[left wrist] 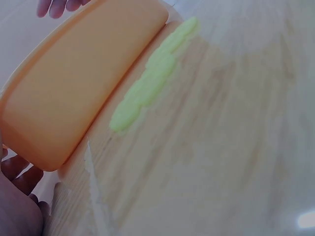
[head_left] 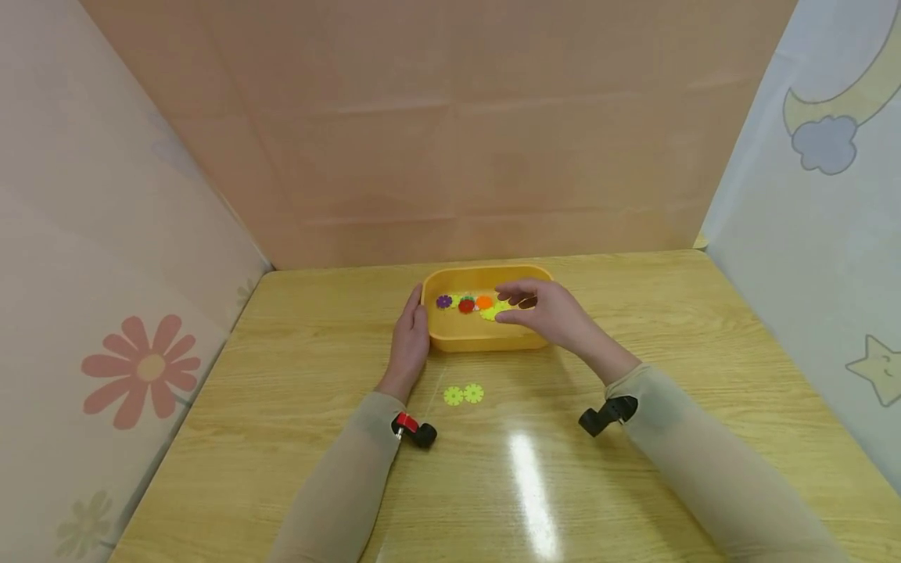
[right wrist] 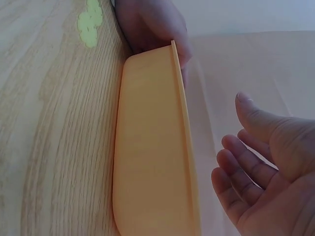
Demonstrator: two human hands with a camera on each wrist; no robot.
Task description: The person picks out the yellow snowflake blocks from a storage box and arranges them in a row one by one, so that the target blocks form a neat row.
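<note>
A yellow plastic tray [head_left: 486, 342] stands on the table with several flower-shaped discs in it, among them a purple disc [head_left: 443, 302], a red disc [head_left: 467, 306], an orange disc [head_left: 484, 302] and yellow-green discs [head_left: 490, 314]. My left hand [head_left: 410, 344] rests against the tray's left end, fingers along the outer wall. Over the tray's right part hovers my right hand [head_left: 556, 313], thumb and fingers apart; the right wrist view shows nothing between them. Two yellow-green discs [head_left: 463, 394] lie side by side in front of the tray.
The wooden table [head_left: 317, 453] has a bright light reflection near its front. A pinkish-brown sheet [head_left: 450, 141] hangs behind it. Pale panels with printed flowers [head_left: 144, 371] on the left and a printed star [head_left: 880, 367] on the right flank it.
</note>
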